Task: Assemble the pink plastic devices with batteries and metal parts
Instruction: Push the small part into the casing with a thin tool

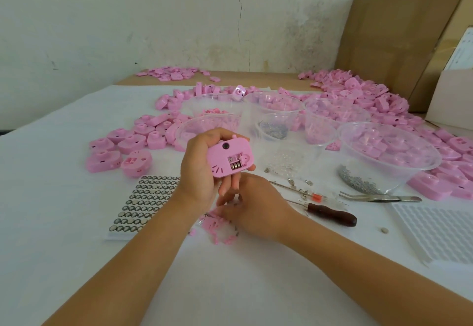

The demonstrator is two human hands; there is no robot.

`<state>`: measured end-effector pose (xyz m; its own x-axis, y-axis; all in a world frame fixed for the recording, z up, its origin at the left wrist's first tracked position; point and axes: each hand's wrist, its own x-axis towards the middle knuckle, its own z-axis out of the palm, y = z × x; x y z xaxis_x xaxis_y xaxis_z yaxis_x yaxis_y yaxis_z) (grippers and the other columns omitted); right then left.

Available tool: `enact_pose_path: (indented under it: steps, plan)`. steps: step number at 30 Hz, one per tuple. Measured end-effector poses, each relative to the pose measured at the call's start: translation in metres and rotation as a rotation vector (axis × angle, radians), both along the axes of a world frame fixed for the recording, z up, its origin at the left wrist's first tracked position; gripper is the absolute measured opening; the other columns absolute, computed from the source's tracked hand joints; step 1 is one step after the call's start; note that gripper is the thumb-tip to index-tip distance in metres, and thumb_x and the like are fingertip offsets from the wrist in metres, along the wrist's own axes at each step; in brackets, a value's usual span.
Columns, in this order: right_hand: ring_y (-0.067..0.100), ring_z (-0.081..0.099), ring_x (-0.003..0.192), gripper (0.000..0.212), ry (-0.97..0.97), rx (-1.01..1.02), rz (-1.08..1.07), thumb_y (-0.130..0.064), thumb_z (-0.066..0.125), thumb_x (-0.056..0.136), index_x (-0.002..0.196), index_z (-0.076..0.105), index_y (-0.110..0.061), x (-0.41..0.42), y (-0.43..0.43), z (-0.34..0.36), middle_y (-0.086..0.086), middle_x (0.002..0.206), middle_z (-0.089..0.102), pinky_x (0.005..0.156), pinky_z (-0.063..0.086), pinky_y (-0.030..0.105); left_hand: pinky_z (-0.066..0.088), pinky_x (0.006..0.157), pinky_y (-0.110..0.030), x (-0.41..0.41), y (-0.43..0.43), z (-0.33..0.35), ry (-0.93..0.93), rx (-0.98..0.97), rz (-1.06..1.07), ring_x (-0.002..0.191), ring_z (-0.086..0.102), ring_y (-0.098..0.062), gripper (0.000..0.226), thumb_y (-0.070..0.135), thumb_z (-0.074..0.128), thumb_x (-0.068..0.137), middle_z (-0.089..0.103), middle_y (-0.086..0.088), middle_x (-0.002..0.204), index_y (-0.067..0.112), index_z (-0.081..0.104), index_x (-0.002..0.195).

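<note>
Surface: we work at a white-covered table (pixel 76 261) below a cracked wall.
Far left: the battery tray (pixel 143 203) lies flat.
Risk: we judge the batteries (pixel 235 165) could slip from their uncovered compartment if the device tips.
Left hand (pixel 199 169): fingers curled round the pink device (pixel 225 154), held above the table.
Right hand (pixel 253 208): lowered over the small pink pieces (pixel 213 220); blurred, so we cannot tell if it pinches one.
Right: screwdriver (pixel 330 214) and tweezers (pixel 378 197) lie apart.

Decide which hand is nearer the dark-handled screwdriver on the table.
Right. The right hand sits low over small pink pieces, just left of the dark-handled screwdriver; the left hand is farther left and higher, gripping a pink device.
</note>
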<state>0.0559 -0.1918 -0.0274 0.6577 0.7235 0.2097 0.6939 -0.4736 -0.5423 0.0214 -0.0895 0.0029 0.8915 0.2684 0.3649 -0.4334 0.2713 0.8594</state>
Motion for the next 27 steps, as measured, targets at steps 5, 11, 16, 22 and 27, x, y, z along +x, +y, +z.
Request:
enact_pose_path:
  steps: [5, 11, 16, 22, 27]
  plan:
    - [0.014, 0.053, 0.091, 0.011, 0.018, 0.031, 0.022, -0.026, 0.069, 0.080, 0.084, 0.071, -0.015, -0.001, 0.000, 0.002, -0.001, 0.096, 0.063, 0.081, 0.046, 0.031, 0.028, 0.028, -0.011, 0.001, 0.000, -0.001, 0.004, -0.002, 0.009, 0.023, 0.041, -0.022, 0.035, 0.025, 0.038, 0.074, 0.062, -0.017, 0.054, 0.020, 0.068, 0.057]
    - [0.013, 0.052, 0.095, 0.017, 0.060, 0.030, 0.032, -0.037, 0.073, 0.076, 0.084, 0.074, -0.022, -0.002, -0.004, 0.002, -0.001, 0.100, 0.061, 0.084, 0.045, 0.034, 0.020, 0.029, -0.018, 0.002, 0.000, -0.002, 0.005, 0.036, 0.039, 0.027, 0.045, -0.025, 0.036, 0.025, 0.037, 0.075, 0.064, -0.011, 0.056, 0.022, 0.069, 0.058]
    - [0.005, 0.052, 0.080, 0.011, 0.184, 0.048, -0.004, -0.029, 0.076, 0.074, 0.073, 0.065, -0.026, -0.002, -0.002, 0.006, -0.004, 0.093, 0.065, 0.079, 0.047, 0.027, 0.027, 0.027, -0.012, 0.002, 0.000, -0.003, 0.013, 0.006, 0.039, 0.025, 0.042, -0.024, 0.028, 0.023, 0.038, 0.074, 0.062, -0.020, 0.056, 0.009, 0.063, 0.070]
    - [-0.004, 0.050, 0.047, 0.014, 0.533, 0.370, -0.079, -0.015, 0.078, 0.072, 0.067, 0.065, -0.017, 0.009, -0.030, 0.025, -0.012, 0.060, 0.062, 0.047, 0.039, 0.008, 0.029, 0.029, -0.015, 0.003, -0.003, -0.003, 0.007, 0.040, 0.057, 0.027, 0.043, -0.023, 0.034, 0.026, 0.037, 0.075, 0.063, -0.017, 0.058, 0.023, 0.068, 0.060]
    - [0.014, 0.060, 0.047, 0.014, 0.745, 0.552, -0.104, -0.013, 0.076, 0.075, 0.069, 0.063, -0.014, 0.015, -0.051, 0.032, 0.006, 0.062, 0.066, 0.048, 0.051, 0.021, 0.037, 0.033, -0.017, 0.005, -0.004, -0.006, -0.019, 0.079, 0.086, 0.040, 0.055, -0.024, 0.029, 0.026, 0.037, 0.079, 0.065, -0.013, 0.063, 0.015, 0.064, 0.077]
